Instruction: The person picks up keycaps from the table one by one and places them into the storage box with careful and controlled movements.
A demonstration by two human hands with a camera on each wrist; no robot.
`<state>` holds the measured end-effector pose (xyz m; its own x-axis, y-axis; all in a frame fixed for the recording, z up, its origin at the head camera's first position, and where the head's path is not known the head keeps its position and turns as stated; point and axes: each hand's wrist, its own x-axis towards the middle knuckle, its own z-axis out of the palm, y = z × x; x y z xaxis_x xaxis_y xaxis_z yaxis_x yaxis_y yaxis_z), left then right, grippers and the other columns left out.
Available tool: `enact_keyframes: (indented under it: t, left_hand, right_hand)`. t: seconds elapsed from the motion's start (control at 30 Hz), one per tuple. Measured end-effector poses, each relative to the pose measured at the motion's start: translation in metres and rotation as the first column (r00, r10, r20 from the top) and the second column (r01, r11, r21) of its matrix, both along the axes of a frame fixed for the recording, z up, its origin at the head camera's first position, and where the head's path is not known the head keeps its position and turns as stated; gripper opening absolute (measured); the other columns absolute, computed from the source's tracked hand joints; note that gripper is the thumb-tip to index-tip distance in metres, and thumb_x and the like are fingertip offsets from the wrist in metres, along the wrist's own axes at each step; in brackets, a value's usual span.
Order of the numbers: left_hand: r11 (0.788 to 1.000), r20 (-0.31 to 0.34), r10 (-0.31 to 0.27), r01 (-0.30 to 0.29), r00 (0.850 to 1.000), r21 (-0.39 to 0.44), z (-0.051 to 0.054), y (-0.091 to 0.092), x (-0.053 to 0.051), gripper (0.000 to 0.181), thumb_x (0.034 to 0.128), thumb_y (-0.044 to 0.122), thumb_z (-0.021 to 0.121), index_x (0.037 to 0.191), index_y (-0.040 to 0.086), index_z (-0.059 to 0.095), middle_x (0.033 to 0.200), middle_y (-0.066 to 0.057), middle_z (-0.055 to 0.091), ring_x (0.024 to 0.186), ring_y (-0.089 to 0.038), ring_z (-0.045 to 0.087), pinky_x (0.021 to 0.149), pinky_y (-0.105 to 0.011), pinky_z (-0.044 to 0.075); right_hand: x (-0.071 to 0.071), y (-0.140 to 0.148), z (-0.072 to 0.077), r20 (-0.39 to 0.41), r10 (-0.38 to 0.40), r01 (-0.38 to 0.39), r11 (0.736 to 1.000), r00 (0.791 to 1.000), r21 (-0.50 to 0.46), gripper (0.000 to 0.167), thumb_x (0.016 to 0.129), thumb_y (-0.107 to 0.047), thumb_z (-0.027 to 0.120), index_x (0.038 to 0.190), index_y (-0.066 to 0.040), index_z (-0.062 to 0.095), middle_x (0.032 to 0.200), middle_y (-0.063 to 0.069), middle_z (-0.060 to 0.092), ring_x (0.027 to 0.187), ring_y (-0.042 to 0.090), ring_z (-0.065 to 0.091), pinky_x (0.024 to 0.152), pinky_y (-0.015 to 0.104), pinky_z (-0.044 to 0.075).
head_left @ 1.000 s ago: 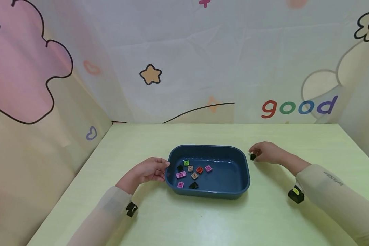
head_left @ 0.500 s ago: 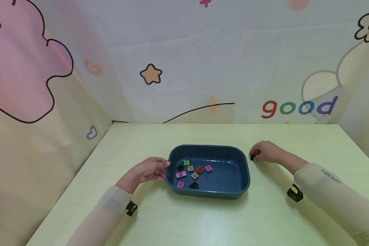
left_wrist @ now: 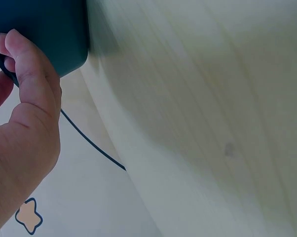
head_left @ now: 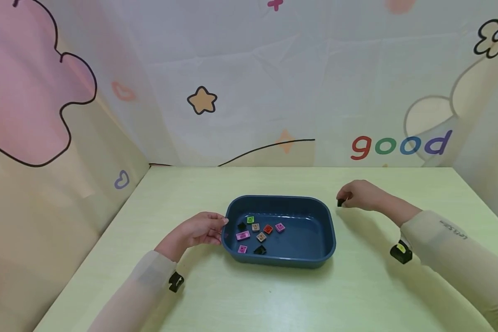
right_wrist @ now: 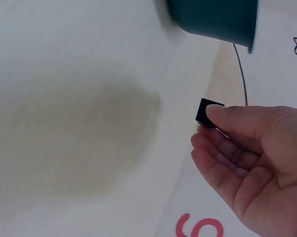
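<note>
In the head view my left hand [head_left: 201,229] holds the left end of a dark blue rectangular tray [head_left: 311,259], thumb at the rim and fingers against the outer wall. The left wrist view shows those fingers [left_wrist: 29,64] on the tray's side. Past the tray's right end, my right hand [head_left: 362,195] pinches a small black block [right_wrist: 204,112] between thumb and fingertips, raised above the table. Inside the tray, toward its left half, lie several small square pieces: green [head_left: 250,220], red [head_left: 267,229], pink [head_left: 280,228], beige [head_left: 255,227] and black [head_left: 260,250].
The pale green-yellow table [head_left: 269,299] carries the tray near its middle. A printed cloth [head_left: 253,92] hangs behind the table and along its sides. Black devices are strapped at both wrists, the left one [head_left: 176,281] and the right one [head_left: 401,252].
My right hand, at first low by the black block near the table, has lifted it up and slightly away. The left hand and tray stay in place.
</note>
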<state>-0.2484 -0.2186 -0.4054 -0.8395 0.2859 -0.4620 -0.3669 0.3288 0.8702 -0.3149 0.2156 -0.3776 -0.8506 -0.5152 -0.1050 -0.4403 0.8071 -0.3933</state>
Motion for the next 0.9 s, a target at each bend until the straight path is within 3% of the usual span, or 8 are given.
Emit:
enact_keyframes:
  t: [0.3,0.47,0.6,0.73,0.9]
  left_hand:
    - [1.0,-0.001,-0.01,0.01,1.0,0.011,0.002,0.0,0.001,0.025,0.1081,0.017,0.049,0.121,-0.003,0.057,0.077,0.001,0.064,0.065,-0.008,0.062,0.065,-0.018,0.059]
    - [1.0,-0.006,-0.012,0.012,1.0,0.014,0.002,0.0,0.001,0.026,0.1081,0.016,0.049,0.123,-0.004,0.055,0.077,0.001,0.065,0.064,-0.007,0.063,0.064,-0.018,0.059]
    - [1.0,-0.003,-0.009,0.009,1.0,0.018,0.003,-0.001,0.0,0.027,0.1079,0.015,0.049,0.124,-0.006,0.055,0.076,0.001,0.065,0.064,-0.007,0.064,0.063,-0.018,0.059]
    - [1.0,0.005,-0.003,0.003,1.0,0.022,0.002,-0.001,0.001,0.026,0.1079,0.015,0.049,0.123,-0.005,0.055,0.076,0.002,0.065,0.063,-0.008,0.064,0.063,-0.018,0.059]
    - [1.0,0.015,0.002,-0.002,1.0,0.022,0.001,0.0,0.0,0.024,0.1079,0.015,0.049,0.121,-0.003,0.056,0.076,0.001,0.064,0.064,-0.008,0.063,0.063,-0.018,0.059]
  right_hand:
    - [0.004,-0.007,0.029,0.014,0.004,-0.004,1.0,1.0,0.017,0.022,0.091,-0.004,0.071,0.11,0.007,0.072,0.095,0.013,0.075,0.084,0.021,0.064,0.079,0.039,0.059]
    - [0.0,-0.013,0.045,0.002,0.066,-0.066,0.998,0.998,0.009,0.023,0.091,-0.006,0.071,0.111,0.006,0.073,0.094,0.012,0.075,0.083,0.02,0.065,0.076,0.036,0.06]
    - [-0.003,-0.024,0.065,0.04,0.112,-0.114,0.993,0.993,0.043,0.021,0.091,-0.006,0.072,0.11,0.003,0.073,0.095,0.009,0.075,0.083,0.017,0.067,0.077,0.036,0.06]
    - [-0.001,-0.039,0.084,0.076,0.104,-0.111,0.99,0.992,0.085,0.02,0.091,-0.005,0.073,0.11,0.002,0.074,0.098,0.01,0.076,0.086,0.016,0.068,0.081,0.039,0.062]
    - [-0.003,-0.052,0.091,0.069,0.116,-0.121,0.989,0.991,0.081,0.018,0.091,-0.005,0.074,0.108,0.002,0.074,0.098,0.011,0.076,0.085,0.017,0.068,0.082,0.039,0.062]
